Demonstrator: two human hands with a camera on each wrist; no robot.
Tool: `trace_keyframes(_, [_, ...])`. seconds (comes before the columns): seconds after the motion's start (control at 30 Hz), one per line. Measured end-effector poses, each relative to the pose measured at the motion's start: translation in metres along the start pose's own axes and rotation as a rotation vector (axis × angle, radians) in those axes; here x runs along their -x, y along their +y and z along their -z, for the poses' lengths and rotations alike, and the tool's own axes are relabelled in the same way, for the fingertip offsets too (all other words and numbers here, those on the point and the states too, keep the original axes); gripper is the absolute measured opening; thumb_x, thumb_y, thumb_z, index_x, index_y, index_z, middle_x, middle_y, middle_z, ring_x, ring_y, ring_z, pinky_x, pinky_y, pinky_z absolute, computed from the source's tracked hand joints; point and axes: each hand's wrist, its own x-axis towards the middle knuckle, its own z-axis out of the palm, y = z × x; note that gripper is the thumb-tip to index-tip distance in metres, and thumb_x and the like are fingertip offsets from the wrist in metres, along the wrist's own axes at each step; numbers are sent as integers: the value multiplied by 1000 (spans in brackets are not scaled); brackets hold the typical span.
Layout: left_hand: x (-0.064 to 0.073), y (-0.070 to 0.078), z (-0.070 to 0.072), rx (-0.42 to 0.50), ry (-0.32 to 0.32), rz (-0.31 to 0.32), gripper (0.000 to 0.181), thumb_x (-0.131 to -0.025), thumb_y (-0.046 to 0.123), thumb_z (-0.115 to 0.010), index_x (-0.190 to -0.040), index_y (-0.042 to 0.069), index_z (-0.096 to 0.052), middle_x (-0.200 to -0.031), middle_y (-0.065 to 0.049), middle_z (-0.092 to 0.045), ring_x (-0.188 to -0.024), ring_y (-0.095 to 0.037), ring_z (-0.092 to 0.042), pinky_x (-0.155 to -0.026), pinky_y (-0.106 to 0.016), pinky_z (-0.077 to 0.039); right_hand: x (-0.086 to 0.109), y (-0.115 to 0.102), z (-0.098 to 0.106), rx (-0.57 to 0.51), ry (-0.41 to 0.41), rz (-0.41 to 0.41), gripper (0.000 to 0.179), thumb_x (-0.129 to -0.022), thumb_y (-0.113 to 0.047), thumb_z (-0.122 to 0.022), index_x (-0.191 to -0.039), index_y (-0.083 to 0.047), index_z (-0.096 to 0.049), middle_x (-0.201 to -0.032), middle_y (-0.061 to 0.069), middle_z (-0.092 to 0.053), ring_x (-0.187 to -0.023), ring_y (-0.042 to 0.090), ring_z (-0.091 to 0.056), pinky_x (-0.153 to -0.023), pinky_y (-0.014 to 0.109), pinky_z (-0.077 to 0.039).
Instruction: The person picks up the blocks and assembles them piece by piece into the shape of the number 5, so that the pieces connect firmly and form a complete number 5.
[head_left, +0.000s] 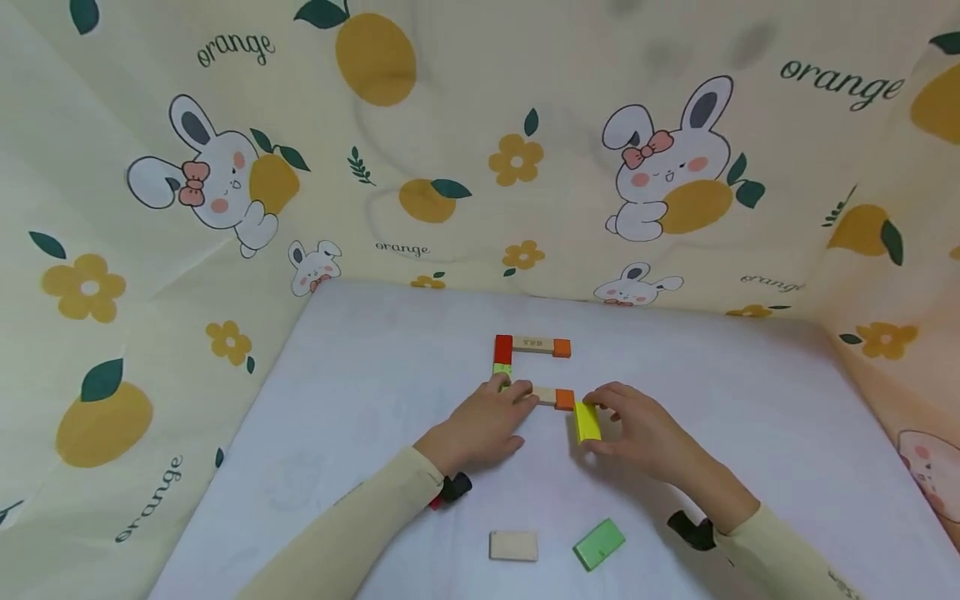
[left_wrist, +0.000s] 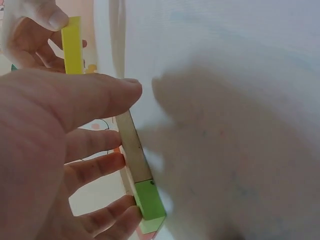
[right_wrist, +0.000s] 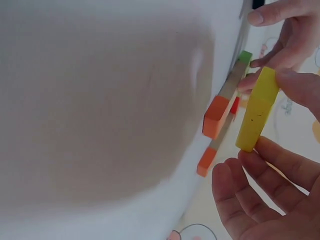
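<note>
Yellow block [head_left: 587, 422] in the right hand [head_left: 651, 433]

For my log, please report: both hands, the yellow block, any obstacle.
Right hand pinching yellow block. Left hand touching wooden block and adjoining green block. No obstacle seen between yellow block and nearer orange block.

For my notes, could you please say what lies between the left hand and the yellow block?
The head view shows part of a wooden block and an orange block.
</note>
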Motion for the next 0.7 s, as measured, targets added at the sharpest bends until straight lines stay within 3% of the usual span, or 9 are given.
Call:
trace_keyframes(0.3, [-3, 5, 9, 5, -30, 15, 67, -104, 44, -72, -163, 19, -52, -167, -1, -43, -148, -33, -39, -119, -39, -44, 3, -2, -3, 5, 11, 9, 58, -80, -25, -99, -129, -7, -72, -126, 5, -69, -103, 28, -67, -87, 44, -62])
trace_keyframes(0.53, [0, 10, 2, 12, -48, 7, 66, -105, 44, -72, -162, 17, -53, -166, -2, -44, -147, -32, -41, -119, -37, -43, 4, 0, -11, 36, 15, 3, 58, -78, -23, -101, -126, -7, -72, -123, 5, -66, -105, 29, -66, -88, 44, -62])
trace_keyframes(0.7, [0, 4, 4, 16, -50, 11, 66, -105, 43, -71, -163, 17, -52, -166, -2, -44, -147, -32, -40, -117, -37, -45, -2, 3, -15, 66, 11, 15, 58, -78, -25, -101, -126, -7, -72, -121, 4, -66, -104, 27, -65, -89, 43, -61])
